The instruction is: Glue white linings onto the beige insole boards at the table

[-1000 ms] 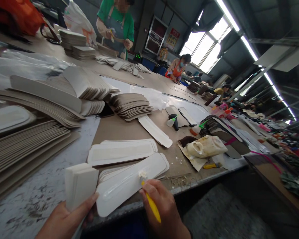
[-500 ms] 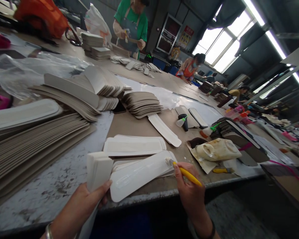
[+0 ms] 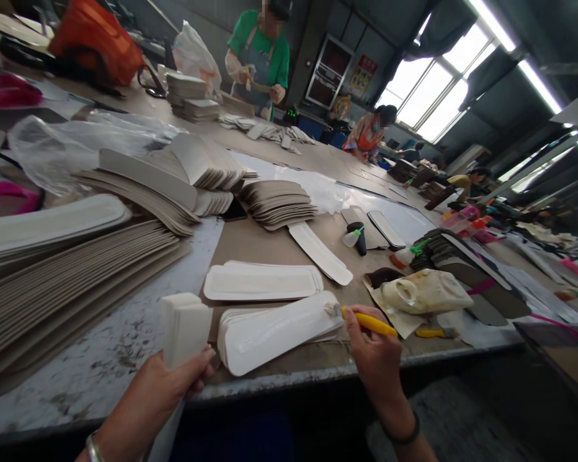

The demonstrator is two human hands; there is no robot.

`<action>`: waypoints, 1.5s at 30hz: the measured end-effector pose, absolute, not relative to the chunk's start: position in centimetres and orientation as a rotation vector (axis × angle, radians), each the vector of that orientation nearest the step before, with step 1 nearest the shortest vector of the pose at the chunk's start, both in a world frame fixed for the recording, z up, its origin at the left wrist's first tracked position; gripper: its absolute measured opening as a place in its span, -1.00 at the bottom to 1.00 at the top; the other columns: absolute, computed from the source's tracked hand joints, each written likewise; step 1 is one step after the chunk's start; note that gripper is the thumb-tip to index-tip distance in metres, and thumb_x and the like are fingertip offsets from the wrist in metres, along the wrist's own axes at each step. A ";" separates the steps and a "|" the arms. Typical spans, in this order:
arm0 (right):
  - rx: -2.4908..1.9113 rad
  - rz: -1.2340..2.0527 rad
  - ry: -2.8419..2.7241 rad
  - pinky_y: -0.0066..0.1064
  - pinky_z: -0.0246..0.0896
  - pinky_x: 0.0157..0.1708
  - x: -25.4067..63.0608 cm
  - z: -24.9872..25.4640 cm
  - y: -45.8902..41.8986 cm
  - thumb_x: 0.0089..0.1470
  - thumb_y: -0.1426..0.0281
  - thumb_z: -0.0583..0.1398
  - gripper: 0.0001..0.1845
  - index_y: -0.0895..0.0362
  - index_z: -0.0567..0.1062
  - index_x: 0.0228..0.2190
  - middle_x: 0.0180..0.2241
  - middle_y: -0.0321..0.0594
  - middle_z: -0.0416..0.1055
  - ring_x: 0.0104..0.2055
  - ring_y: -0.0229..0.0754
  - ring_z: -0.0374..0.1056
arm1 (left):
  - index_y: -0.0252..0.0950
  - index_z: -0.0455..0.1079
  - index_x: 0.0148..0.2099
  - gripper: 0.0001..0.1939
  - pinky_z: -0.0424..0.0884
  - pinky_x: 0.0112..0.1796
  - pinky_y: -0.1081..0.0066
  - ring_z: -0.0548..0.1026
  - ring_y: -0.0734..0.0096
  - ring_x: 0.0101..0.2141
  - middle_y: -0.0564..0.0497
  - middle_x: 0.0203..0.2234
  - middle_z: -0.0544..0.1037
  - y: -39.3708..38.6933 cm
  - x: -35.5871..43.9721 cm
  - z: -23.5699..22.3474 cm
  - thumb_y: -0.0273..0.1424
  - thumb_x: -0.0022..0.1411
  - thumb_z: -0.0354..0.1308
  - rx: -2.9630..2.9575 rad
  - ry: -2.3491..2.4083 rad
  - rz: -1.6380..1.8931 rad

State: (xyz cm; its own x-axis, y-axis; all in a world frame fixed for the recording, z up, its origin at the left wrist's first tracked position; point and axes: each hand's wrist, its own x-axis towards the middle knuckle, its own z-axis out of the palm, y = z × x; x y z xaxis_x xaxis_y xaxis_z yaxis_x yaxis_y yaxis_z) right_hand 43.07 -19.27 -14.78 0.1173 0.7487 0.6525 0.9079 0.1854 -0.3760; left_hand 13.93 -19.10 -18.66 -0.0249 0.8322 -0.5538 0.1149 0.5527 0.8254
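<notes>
My left hand (image 3: 176,378) is closed round a bundle of long white strips (image 3: 187,327), held upright at the table's front edge. In my right hand (image 3: 376,350) is a yellow-handled brush (image 3: 373,324). Its bristles touch the far right end of a long white panel (image 3: 279,333) with rounded corners. A wet, shiny streak shows on that panel, which lies atop a small stack of similar ones. Just behind lies another stack of white panels (image 3: 262,282) with a cream strip on top. A single white piece (image 3: 320,253) lies further back.
Right of my right hand are a stained cream plastic container (image 3: 426,290) on its side and a second yellow brush (image 3: 433,333). Large stacks of grey-brown panels (image 3: 77,289) fill the left. Small glue bottles (image 3: 353,237) stand behind. A person in green (image 3: 260,58) works across the table.
My left hand has come off the panel's left end, moving slightly left with the strips. The panel now lies squarer on its stack. The brush stays at its right end, its handle nearer level.
</notes>
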 end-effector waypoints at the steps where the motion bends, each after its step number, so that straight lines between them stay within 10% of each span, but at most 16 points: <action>1: -1.590 -0.290 -1.659 -0.27 0.38 -0.29 43.3 -14.5 -19.3 0.14 0.35 0.15 -0.86 0.15 0.46 -0.38 -0.42 -0.17 0.45 -0.36 -0.15 0.40 | -0.29 0.41 -0.59 -0.58 0.25 -0.46 0.38 0.35 0.33 -0.57 -0.01 -0.67 0.45 -19.1 13.8 -18.7 0.00 -0.21 0.25 0.825 1.515 0.721; 13: -1.575 -0.071 -1.593 -0.28 0.33 -0.30 41.5 -12.2 -20.3 0.13 0.31 0.16 -0.85 0.13 0.46 -0.38 -0.43 -0.21 0.43 -0.37 -0.14 0.38 | -0.29 0.32 -0.57 -0.56 0.20 -0.47 0.40 0.27 0.41 -0.57 0.08 -0.69 0.36 -21.1 13.8 -16.2 0.00 -0.12 0.25 0.750 1.497 0.777; 18: -1.458 0.366 -1.655 -0.37 0.33 -0.28 38.1 -12.0 -20.8 0.19 0.30 0.06 -0.80 0.10 0.44 -0.36 -0.33 -0.19 0.44 -0.24 -0.15 0.39 | -0.37 0.44 -0.32 -0.58 0.23 -0.50 0.46 0.29 0.48 -0.59 0.05 -0.63 0.44 -21.8 14.8 -15.5 -0.07 -0.01 0.19 0.658 1.211 0.804; 28: -1.162 1.627 -1.211 -0.49 0.19 -0.66 29.6 -13.2 -20.2 -0.04 0.00 0.21 -0.58 0.08 0.27 -0.50 -0.69 -0.46 0.21 -0.68 -0.33 0.18 | -0.41 0.52 -0.38 -0.48 0.33 -0.58 0.46 0.44 0.40 -0.64 -0.06 -0.67 0.53 -22.1 16.6 -13.2 -0.06 -0.28 0.40 0.591 1.188 0.933; 45: -1.564 1.223 -1.329 -0.49 0.12 -0.62 38.5 -12.3 -19.8 -0.02 0.02 0.19 -0.59 0.14 0.40 -0.41 -0.56 -0.32 0.26 -0.55 -0.27 0.17 | -0.35 0.40 -0.42 -0.51 0.37 -0.47 0.40 0.41 0.39 -0.60 0.04 -0.70 0.45 -23.5 17.5 -16.8 -0.01 -0.22 0.30 0.496 1.423 0.992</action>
State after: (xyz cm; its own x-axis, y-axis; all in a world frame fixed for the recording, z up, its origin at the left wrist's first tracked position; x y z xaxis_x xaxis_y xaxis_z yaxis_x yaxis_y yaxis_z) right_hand 38.47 -19.81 -12.29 0.0112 0.9798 -0.1998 0.2807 -0.1949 -0.9398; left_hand 17.55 -23.50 -16.75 -0.1378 0.8018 -0.5815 -0.2681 0.5350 0.8012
